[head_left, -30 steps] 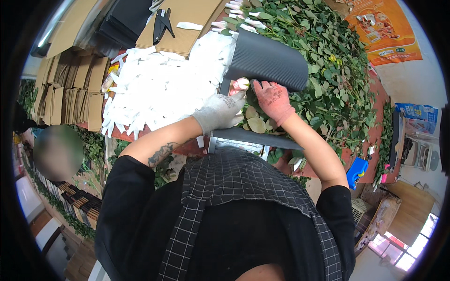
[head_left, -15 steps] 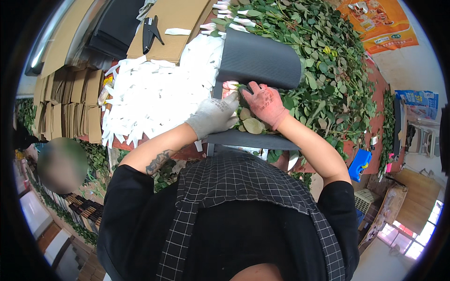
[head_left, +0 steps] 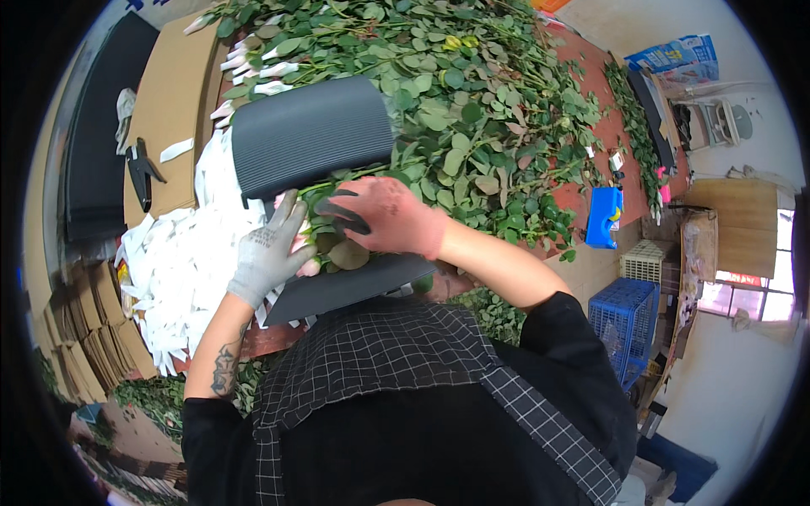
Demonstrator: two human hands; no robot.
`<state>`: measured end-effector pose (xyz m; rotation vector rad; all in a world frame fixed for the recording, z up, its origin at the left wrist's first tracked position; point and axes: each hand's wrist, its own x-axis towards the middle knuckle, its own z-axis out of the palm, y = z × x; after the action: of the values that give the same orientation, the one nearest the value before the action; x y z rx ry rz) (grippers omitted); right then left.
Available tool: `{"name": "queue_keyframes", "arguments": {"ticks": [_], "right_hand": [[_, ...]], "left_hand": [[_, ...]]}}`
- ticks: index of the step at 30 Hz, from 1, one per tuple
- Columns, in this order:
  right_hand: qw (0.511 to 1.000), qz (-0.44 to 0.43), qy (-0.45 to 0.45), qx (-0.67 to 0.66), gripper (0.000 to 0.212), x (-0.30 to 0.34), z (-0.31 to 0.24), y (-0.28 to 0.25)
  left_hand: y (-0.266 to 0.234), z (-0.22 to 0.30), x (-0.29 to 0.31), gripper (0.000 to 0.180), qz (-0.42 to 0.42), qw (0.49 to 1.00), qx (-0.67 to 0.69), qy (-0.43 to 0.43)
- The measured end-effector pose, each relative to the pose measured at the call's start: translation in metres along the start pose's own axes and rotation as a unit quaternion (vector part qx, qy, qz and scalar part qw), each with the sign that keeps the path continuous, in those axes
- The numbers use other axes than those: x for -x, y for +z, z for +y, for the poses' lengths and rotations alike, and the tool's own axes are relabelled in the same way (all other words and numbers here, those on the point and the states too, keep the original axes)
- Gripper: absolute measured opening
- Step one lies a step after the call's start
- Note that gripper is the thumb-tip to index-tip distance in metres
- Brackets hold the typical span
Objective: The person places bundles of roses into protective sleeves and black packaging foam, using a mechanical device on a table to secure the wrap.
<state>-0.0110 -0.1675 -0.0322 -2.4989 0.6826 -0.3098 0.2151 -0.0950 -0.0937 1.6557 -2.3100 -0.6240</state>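
Note:
Pink rose heads (head_left: 310,267) with leafy stems lie on a black ribbed sheet (head_left: 350,285), between its near flap and its curled far part. My left hand (head_left: 272,253), in a grey glove, lies over the rose heads with its fingers stretched and apart. It hides some of the blooms. My right hand (head_left: 386,218), in a pink glove with dark finger fronts, is just right of it, above the stems and leaves. Its fingers are bent but apart, with nothing plainly gripped. A pile of white sleeve-like strips (head_left: 173,270) lies left of my left hand.
Beyond the ribbed sheet, leafy rose stems (head_left: 472,110) cover the red table (head_left: 591,72). Several white-wrapped heads (head_left: 274,87) lie at the far left. A black stapler (head_left: 141,175) rests on cardboard (head_left: 169,101). A blue box (head_left: 604,218) stands at the right edge.
The whole view has swung, so the table sits further left. My left hand's fingers have stretched out over the rose heads. My right hand has stayed close by, above the stems.

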Motion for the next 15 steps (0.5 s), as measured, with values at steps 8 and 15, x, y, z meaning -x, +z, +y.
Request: {"name": "queue_keyframes", "arguments": {"ticks": [8, 15], "right_hand": [[0.988, 0.088, 0.110, -0.065, 0.045, 0.046, -0.004, -0.042], [0.939, 0.084, 0.116, -0.314, 0.052, 0.077, 0.020, -0.052]], "left_hand": [[0.010, -0.021, 0.022, 0.067, 0.031, 1.000, -0.007, 0.001], [-0.033, -0.036, 0.035, 0.039, 0.053, 0.986, 0.138, -0.076]]}}
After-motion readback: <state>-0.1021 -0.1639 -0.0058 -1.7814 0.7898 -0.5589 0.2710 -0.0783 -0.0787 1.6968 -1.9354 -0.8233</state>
